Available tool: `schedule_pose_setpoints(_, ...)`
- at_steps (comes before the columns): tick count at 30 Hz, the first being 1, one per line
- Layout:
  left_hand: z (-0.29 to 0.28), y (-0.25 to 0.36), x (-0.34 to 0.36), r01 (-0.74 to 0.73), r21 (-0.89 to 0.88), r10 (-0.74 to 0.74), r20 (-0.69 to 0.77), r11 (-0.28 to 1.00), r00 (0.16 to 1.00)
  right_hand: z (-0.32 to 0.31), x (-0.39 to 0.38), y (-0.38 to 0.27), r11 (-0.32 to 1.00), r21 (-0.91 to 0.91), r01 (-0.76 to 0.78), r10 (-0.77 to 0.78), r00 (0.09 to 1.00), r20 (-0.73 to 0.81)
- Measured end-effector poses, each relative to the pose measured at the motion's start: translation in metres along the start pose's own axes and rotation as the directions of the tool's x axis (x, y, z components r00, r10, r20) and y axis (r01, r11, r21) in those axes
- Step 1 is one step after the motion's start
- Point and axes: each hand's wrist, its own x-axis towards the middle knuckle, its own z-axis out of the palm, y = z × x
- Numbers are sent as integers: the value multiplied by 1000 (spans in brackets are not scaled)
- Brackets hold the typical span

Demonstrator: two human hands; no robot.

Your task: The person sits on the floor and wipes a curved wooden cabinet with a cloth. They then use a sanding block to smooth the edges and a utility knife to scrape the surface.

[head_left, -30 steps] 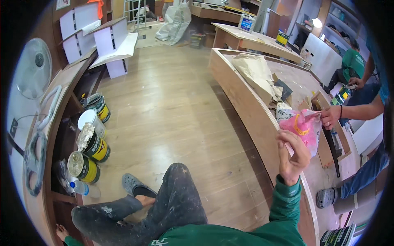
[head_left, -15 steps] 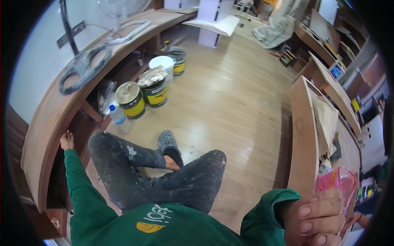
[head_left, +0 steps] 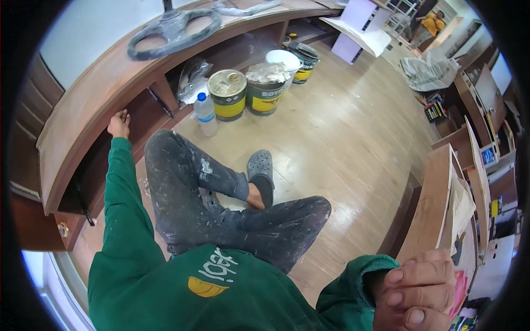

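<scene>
My left hand reaches out at the left, at the opening under the curved wooden counter. Its fingers stretch up by the counter's lower front edge; I cannot tell if they touch it. Black metal stays show in the dark opening on either side of that hand. At the lower right my right hand is raised close to me, fingers curled into the palm. Whatever it might hold is hidden by the fingers.
Beyond my bent legs stand a water bottle, a lidded paint bucket, another bucket and a white pail. A grey handled frame lies on the counter. Wooden cabinets line the right side. A person is far off.
My view has swung leftward and down, so the counter and buckets appear further right and higher. My left hand stays by the cabinet opening, my right hand still curled.
</scene>
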Motion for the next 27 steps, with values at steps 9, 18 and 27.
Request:
schedule_pose_setpoints(9, 19, 0, -35, -37, -5, 37, -47, 999, 998, 30, 19, -1, 995, 22, -96, 94, 993, 70)
schedule_pose_setpoints(18, 15, 4, -27, -191, 41, 194, -105, 981, 975, 56, 42, 8, 990, 97, -97, 76, 977, 199)
schedule_pose_setpoints(27, 17, -8, -43, -220, -35, 219, -16, 975, 976, 150, 29, 64, 960, -1, -280, 275, 942, -193)
